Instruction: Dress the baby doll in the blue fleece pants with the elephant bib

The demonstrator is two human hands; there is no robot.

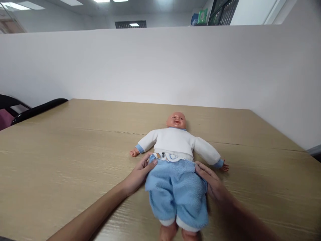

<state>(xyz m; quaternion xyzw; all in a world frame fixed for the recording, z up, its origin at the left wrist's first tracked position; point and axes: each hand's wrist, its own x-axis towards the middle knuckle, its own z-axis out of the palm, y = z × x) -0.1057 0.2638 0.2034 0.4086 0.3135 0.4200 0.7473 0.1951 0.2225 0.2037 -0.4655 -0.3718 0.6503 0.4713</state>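
A baby doll [178, 144] lies on its back on the wooden table [62, 160], head pointing away from me. It wears a white top and fluffy light blue trousers [177, 189]. My left hand [140, 174] pinches the trousers' waistband at the doll's left-side hip as seen in the picture. My right hand [209, 182] grips the waistband on the other hip, fingers curled into the cloth. The doll's bare feet reach the bottom edge of the view.
A white partition wall [160, 67] runs along the table's far edge and right side. A black chair [30, 112] stands at the far left beyond the table's edge.
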